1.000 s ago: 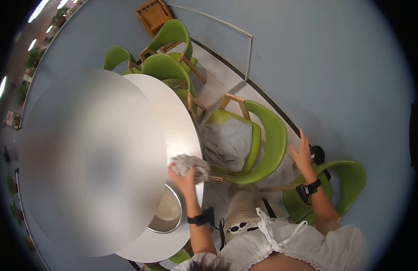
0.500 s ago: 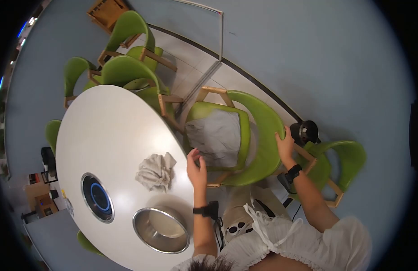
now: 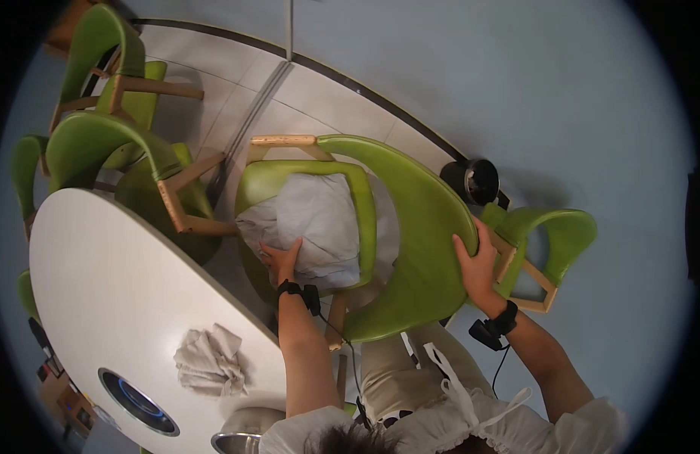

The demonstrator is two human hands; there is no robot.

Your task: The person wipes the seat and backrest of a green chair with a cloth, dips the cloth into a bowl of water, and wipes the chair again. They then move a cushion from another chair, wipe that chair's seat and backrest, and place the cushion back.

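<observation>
A green chair (image 3: 425,250) with wooden arms stands in front of me. On its seat lies a crumpled grey cloth (image 3: 323,227). My left hand (image 3: 283,261) rests on the near left part of this cloth, thumb and fingers spread apart; the fingertips are partly lost against the folds. With fingers behind the edge and thumb on the front, my right hand (image 3: 478,261) grips the right side of the chair's backrest. Black straps with small devices and cables are on both wrists.
Left of the chair is a white table (image 3: 138,280) bearing a crumpled beige cloth (image 3: 211,359), a metal pot (image 3: 251,424) and a round black inset (image 3: 138,401). Green chairs (image 3: 108,151) stand upper left, another chair (image 3: 550,227) at right beside a black bin (image 3: 471,180).
My left hand has moved from beside the table edge onto the grey cloth, which looks more bunched. My right hand stays on the backrest. The view has shifted, so the table sits lower left.
</observation>
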